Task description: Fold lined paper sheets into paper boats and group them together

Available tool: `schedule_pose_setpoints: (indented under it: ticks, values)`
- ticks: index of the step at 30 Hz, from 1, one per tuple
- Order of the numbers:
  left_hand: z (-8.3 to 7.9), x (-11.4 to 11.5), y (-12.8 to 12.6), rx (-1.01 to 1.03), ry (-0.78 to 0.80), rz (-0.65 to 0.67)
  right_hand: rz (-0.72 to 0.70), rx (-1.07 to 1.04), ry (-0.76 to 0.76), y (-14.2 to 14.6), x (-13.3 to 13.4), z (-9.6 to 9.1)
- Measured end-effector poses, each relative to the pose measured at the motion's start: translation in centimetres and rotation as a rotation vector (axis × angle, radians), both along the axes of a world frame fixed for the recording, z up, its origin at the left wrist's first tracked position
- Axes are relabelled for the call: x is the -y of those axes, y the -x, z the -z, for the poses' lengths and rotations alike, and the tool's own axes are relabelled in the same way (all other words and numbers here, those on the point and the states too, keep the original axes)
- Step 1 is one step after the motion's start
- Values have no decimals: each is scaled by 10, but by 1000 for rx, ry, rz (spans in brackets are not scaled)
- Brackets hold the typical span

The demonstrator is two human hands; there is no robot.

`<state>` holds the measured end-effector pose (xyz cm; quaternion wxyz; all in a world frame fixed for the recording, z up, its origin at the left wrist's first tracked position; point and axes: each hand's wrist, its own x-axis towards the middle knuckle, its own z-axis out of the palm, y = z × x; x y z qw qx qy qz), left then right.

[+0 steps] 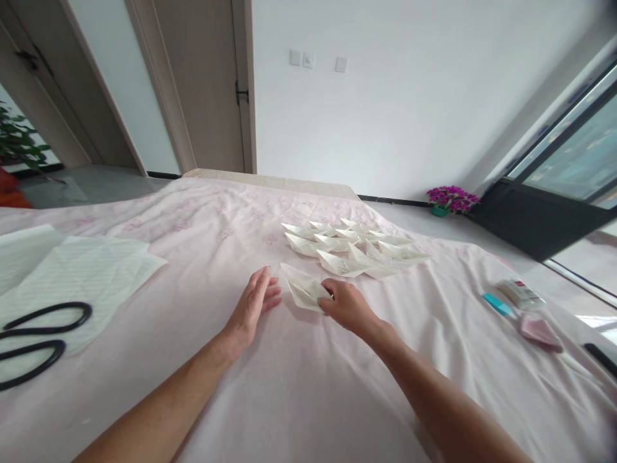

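As my right hand pinches one end of a folded paper boat on the bed, my left hand lies flat and open just beside it (apparently not touching). Setting it down seems the step in hand; with the finished boats just beyond my fingers, letting go calls for a light touch.

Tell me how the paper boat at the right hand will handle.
The paper boat is thin folded paper, so probably light and easily crushed. On the soft bedsheet it would likely snag or tip rather than slide.
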<state>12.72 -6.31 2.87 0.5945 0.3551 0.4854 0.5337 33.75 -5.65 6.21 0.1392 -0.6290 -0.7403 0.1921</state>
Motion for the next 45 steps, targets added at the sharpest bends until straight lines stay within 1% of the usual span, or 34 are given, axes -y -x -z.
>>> schedule_pose_setpoints:
  ticks: [2,4,5,9,14,17,21,24,28,31,34,37,41,45]
  values:
    - [2,3,-6,97,24,101,39,-56,-27,3,2,6]
    - [1,7,-12,94,0,196,54,-68,-58,7,4,9]
    - [0,10,-14,82,-17,222,52,-62,-69,10,5,10]
    - [-1,14,-18,51,-80,240,35,-47,-70,17,3,10]
    - [2,15,-18,35,-102,266,-27,-156,-77,26,1,5]
    - [4,15,-19,4,-105,257,-17,-184,-100,31,3,5]
    - [12,15,-21,-64,-112,178,28,-181,-141,36,6,8]
    - [16,13,-21,-141,-119,144,32,-172,-151,38,6,12]
    - [15,12,-22,-228,-108,110,-12,-248,-176,41,6,11]
    - [13,13,-22,-251,-97,77,-2,-262,-189,44,5,10]
    - [13,13,-21,-230,-93,83,40,-240,-197,45,4,11]
    - [13,12,-21,-219,-90,93,46,-235,-193,45,3,11]
    - [8,14,-22,-259,-73,102,9,-222,-187,42,2,9]
    - [6,16,-22,-317,-132,122,-35,-161,-222,40,1,6]
